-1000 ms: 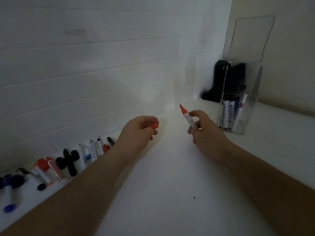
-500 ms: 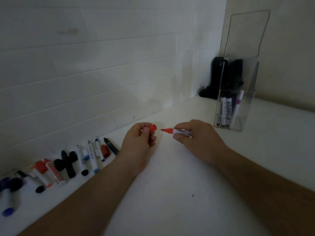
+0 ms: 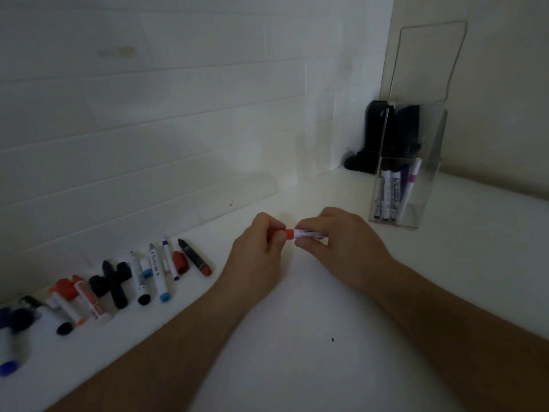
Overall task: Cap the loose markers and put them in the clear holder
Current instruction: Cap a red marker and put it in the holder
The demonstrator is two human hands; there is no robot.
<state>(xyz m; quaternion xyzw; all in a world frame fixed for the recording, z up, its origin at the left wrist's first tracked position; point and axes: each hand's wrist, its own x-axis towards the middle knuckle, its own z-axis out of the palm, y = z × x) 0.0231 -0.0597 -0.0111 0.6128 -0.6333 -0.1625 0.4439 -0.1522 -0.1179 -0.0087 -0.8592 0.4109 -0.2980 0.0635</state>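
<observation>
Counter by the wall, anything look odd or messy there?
Yes. A jumbled row of markers and a loose red cap lies along the wall, some uncapped. There's also a small red mark on the wall tile.

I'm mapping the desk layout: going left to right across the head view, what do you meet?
Row of loose markers and caps → left hand → red cap → marker → right hand → clear holder.

A red cap point(image 3: 279, 233) is pinched by the left hand point(image 3: 258, 248) against a white marker point(image 3: 310, 233) held by the right hand point(image 3: 341, 245), above the bench point(image 3: 297, 352).
</observation>
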